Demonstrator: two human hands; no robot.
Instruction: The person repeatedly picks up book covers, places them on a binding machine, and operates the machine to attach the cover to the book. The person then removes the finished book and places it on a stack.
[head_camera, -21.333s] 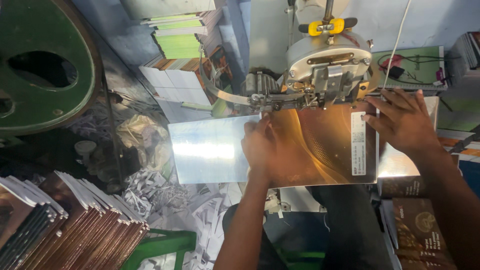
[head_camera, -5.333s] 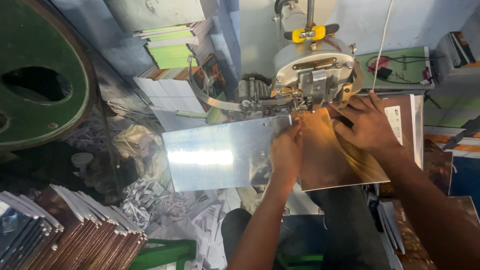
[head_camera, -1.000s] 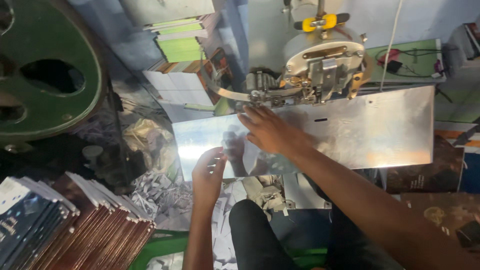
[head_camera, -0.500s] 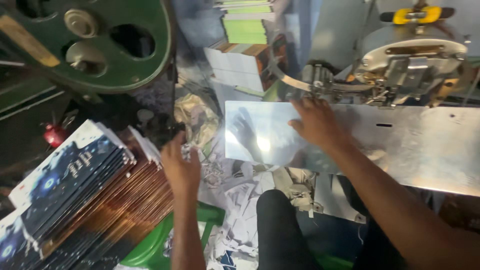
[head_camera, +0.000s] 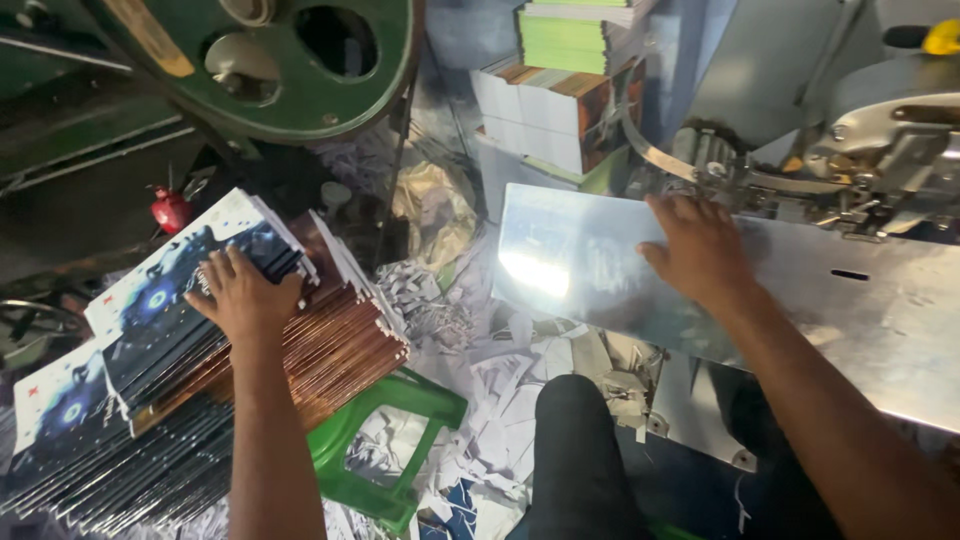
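Booklets with dark glossy covers and pale glowing motifs (head_camera: 190, 310) lie fanned in a slanted stack at the person's left, propped over a green plastic stool (head_camera: 385, 440) amid white paper trimmings (head_camera: 450, 310) on the floor. The left hand (head_camera: 240, 295) lies spread flat on the topmost copies, fingers splayed and curling over their upper edge, pressing rather than gripping anything closed. These thin copies look light and bendy, with slick covers that would probably slide off one another, so the folded spine edge seems the surest place to pinch a few together. The right hand (head_camera: 700, 250) rests open, palm down, on the shiny sheet-metal worktop (head_camera: 860, 320) of a grey stitching machine (head_camera: 880, 150), holding nothing. Behind it stand piles of bound booklets with green and white edges (head_camera: 565, 90), and a large green cast-iron wheel (head_camera: 270, 60) looms at the upper left.
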